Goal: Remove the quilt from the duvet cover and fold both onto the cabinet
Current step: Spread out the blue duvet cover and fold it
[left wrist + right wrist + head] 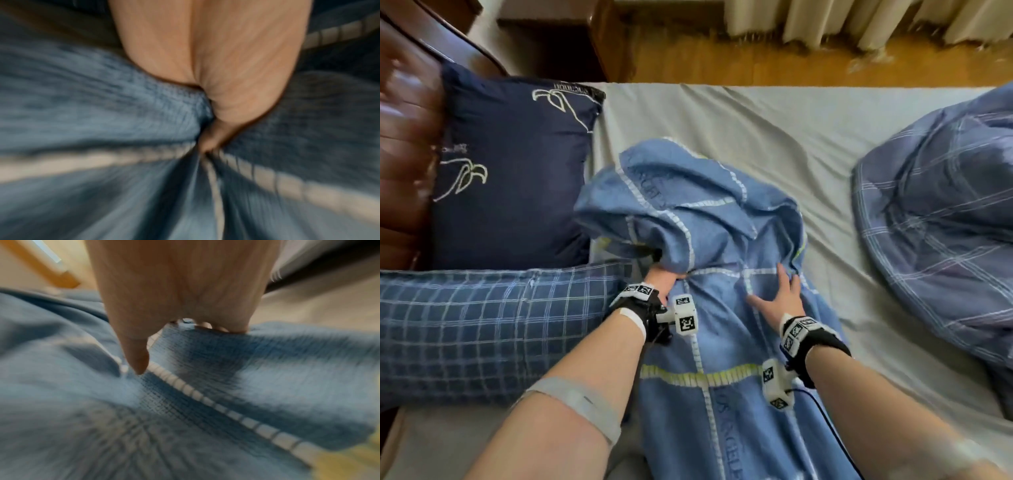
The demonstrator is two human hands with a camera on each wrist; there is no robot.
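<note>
A light blue quilt (709,212) with white and yellow stripes lies bunched in the middle of the bed and runs toward me. My left hand (662,275) reaches under its raised fold. In the left wrist view the left hand (216,81) has its fingers buried in the quilt (102,105), whose creases gather at them. My right hand (780,294) lies on the quilt with fingers spread. In the right wrist view the right hand (180,288) has its thumb (137,356) on a white stripe of the quilt (267,369). The plaid blue duvet cover (941,212) sits heaped at the right.
A navy pillow (510,171) leans on the brown headboard (404,154). A blue checked pillow (482,325) lies under my left forearm. Grey sheet (756,130) covers the bed. Beyond it are a dark wooden cabinet (558,37), wooden floor and pale curtains (859,20).
</note>
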